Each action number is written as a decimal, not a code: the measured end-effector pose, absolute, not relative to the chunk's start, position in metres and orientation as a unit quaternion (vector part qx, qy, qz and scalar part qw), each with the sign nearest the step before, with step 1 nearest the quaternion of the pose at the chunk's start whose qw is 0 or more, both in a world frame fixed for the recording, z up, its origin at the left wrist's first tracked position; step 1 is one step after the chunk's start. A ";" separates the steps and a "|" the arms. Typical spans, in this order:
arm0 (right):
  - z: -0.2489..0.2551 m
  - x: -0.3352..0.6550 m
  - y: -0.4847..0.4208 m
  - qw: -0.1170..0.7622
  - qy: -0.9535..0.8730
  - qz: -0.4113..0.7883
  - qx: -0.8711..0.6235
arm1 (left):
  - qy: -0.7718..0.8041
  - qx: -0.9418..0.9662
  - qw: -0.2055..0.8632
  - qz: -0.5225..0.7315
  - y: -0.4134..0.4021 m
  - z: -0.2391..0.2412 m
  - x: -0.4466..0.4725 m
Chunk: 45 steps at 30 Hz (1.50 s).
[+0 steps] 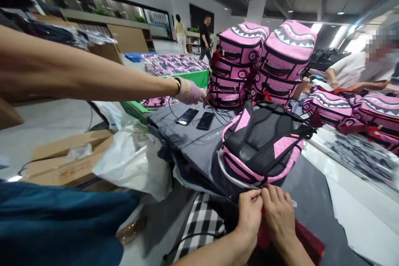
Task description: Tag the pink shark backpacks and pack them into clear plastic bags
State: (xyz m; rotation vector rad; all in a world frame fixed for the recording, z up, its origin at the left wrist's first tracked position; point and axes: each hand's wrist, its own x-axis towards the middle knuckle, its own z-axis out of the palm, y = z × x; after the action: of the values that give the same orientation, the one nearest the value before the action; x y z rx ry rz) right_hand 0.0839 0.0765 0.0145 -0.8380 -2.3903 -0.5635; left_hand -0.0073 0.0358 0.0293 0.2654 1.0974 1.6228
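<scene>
A pink and black backpack lies on the dark grey table cover, its padded back and shoulder straps facing up. At its near edge my left hand and my right hand meet, fingers closed in a pinch. What they pinch is too small and covered to make out. Dark red fabric shows between and below my hands. From the left, a co-worker's gloved hand reaches over the table to thin cables near two phones, a left phone and a right phone.
Stacked pink backpacks stand behind the table. More pink bags lie at right, near a person in a white shirt. Left of the table are a white plastic bag and a cardboard box. Two people are farther back.
</scene>
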 end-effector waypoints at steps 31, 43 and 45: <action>0.018 0.114 0.090 0.279 -0.815 0.193 -0.469 | 0.324 0.012 0.619 0.716 0.048 -0.015 0.004; 0.026 0.176 0.052 0.122 -0.784 0.413 -0.447 | 0.329 -0.068 0.705 0.624 0.044 -0.009 -0.008; 0.030 0.177 0.049 0.138 -0.806 0.368 -0.442 | 0.345 -0.083 0.708 0.611 0.046 -0.005 -0.011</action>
State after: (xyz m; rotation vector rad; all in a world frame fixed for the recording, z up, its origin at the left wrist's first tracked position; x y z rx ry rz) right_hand 0.1770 0.0485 0.0299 -1.2797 -2.3323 1.0646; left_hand -0.0106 0.0457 -0.0053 -0.1842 0.7656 1.3562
